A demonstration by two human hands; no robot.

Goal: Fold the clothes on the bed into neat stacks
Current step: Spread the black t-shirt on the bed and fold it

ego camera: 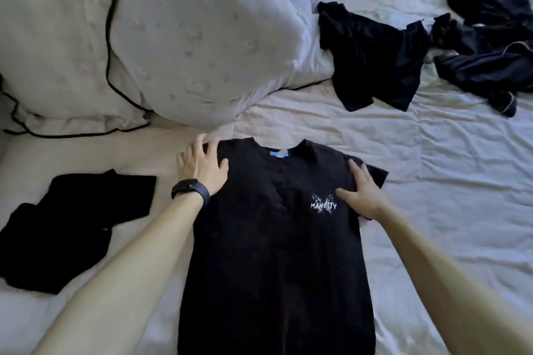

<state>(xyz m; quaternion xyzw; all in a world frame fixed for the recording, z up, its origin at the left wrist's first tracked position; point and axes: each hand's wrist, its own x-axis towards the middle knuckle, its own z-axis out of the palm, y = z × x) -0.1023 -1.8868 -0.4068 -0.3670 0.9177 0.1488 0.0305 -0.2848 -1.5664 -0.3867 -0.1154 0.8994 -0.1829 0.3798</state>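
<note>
- I am looking at the black T-shirt (pixel 274 239), which is lying face up and nearly flat on the bed (pixel 432 181) right in front of me, collar pointing away, white chest print showing.
- My left hand (pixel 202 166) is resting on the shirt's shoulder edge beside the collar, its fingers (pixel 212 147) straight and spread, partly lapping onto the sheet.
- My right hand (pixel 362 196) is pressing flat on the chest just beside the print, fingers straight and slightly spread toward the short sleeve, which is sticking out to the side.
- I am judging the cloth to be light, soft and limp: it will sag and wrinkle if lifted by one point, and it should slide easily over the sheet.
- I am thinking the best holds are a pinch at the shoulder seam and another at the hem on the same side, so the side folds over in one straight line.
- A dark folded garment (pixel 72 225) is lying just left of my left forearm.
- A loose heap of dark clothes (pixel 375 60) is waiting well away at the far right.
- Two pale pillows (pixel 173 37) are lying beyond the collar.
</note>
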